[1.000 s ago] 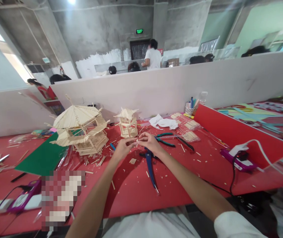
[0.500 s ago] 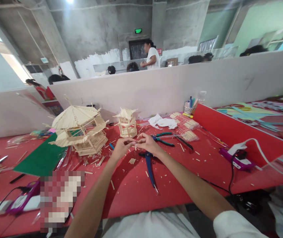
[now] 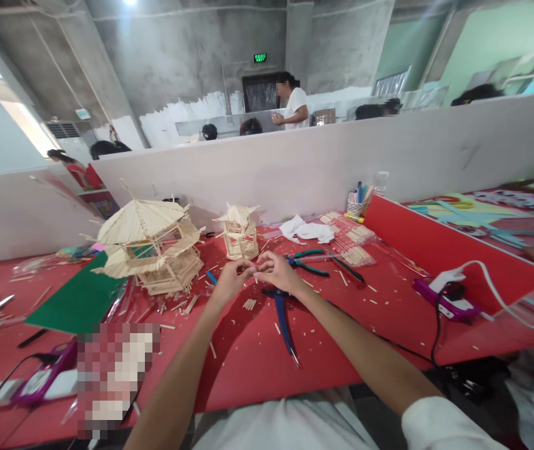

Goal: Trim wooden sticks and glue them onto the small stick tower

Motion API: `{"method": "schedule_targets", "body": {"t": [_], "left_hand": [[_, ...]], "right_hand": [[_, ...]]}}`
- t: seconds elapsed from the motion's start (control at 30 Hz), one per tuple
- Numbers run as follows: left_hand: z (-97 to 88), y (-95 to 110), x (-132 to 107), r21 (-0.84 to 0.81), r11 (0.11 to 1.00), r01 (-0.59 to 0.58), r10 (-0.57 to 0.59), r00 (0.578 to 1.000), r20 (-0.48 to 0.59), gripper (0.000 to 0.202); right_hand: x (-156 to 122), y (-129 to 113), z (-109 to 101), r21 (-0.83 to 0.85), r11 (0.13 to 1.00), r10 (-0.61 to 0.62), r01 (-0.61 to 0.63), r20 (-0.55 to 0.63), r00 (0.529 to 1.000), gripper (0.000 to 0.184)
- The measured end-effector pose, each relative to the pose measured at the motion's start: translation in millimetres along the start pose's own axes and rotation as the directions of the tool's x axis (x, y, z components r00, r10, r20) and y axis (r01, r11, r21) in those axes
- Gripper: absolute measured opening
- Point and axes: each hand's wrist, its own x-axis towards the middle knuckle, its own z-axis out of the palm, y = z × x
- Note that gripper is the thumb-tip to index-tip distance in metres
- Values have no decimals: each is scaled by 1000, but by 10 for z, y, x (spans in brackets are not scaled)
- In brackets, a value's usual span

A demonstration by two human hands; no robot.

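Observation:
My left hand (image 3: 233, 279) and my right hand (image 3: 277, 272) meet over the middle of the red table, fingertips pinched together. Whatever lies between the fingers is too small to make out. Just behind them stands a small pavilion model (image 3: 238, 232) of pale wooden sticks. A larger two-roofed stick pavilion (image 3: 149, 244) is to the left. Under my right wrist lie pliers with blue handles (image 3: 283, 319). A little bunch of short sticks (image 3: 249, 304) rests on the table in front of my left hand.
Green-handled pliers (image 3: 311, 262), a white cloth (image 3: 306, 230) and bagged sticks (image 3: 355, 244) lie behind my right hand. A green board (image 3: 77, 297) is at left. Purple power strips (image 3: 449, 303) with cords sit at both sides. A white partition (image 3: 313, 162) borders the back; people are beyond.
My hands stay nearly in place, fingertips still together, with only a slight shift. Beyond the partition, the standing person in white has moved a little to the right.

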Motion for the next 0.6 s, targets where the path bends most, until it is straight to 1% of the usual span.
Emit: {"method": "schedule_targets", "body": {"t": [0.2,0.37,0.5,0.6], "left_hand": [[-10,-57,4,-69,997,-36,38,999,24,19],[-64,-70,16,-85,995,-60,63,998,31,25],[-79,-37,5,-42,998,-50,51,998,27,25],[-62,-14,-5,-34,999,-31,32,999,21,26]], "right_hand": [[-25,-19,25,-111,993,-50,47,-26,998,31],[-19,-45,8,-63,997,-50,48,-32,998,33],[-19,-61,1,-7,999,-32,32,-7,999,34],[-29,-73,4,-10,1000,-25,25,15,1000,34]]}}
